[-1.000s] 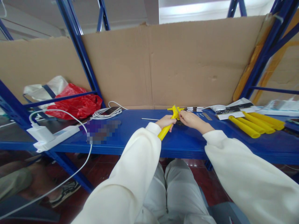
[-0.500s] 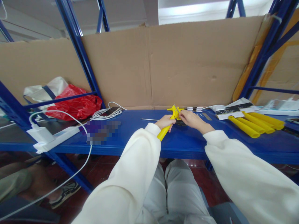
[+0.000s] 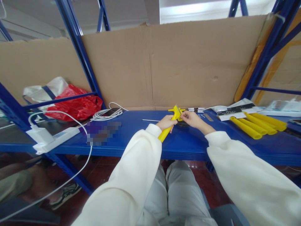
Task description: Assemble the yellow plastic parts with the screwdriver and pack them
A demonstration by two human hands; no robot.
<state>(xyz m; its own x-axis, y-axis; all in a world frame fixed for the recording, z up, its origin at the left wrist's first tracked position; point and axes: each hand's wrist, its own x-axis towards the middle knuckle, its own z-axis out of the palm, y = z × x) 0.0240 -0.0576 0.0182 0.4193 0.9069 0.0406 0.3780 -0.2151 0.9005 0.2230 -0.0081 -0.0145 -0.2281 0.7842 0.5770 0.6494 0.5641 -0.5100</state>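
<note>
My left hand [image 3: 166, 122] is wrapped round a yellow scraper [image 3: 165, 134] with a tubular handle and a flared head. The handle slants toward me, and the head points away. At the right side of the head, my right hand [image 3: 190, 118] has its thumb and fingers pinched together; anything between the fingertips is too small to make out. Under that hand lies a dark round thing [image 3: 182, 124], partly hidden. A thin metal rod [image 3: 150, 120] rests on the blue table [image 3: 141, 138] left of my hands, and a small grey strip [image 3: 208, 117] lies to the right.
Several yellow tubular handles [image 3: 249, 128] with black-and-white packaging [image 3: 231, 112] lie at the right. Behind my hands are slim black-and-white items [image 3: 195, 110]. A coiled white cable [image 3: 105, 115], power strip [image 3: 56, 138] and red bag [image 3: 75, 102] are left. Cardboard [image 3: 183, 66] stands behind.
My right hand's fingers have shifted slightly at the scraper head. My left hand and the scraper have stayed almost in place.
</note>
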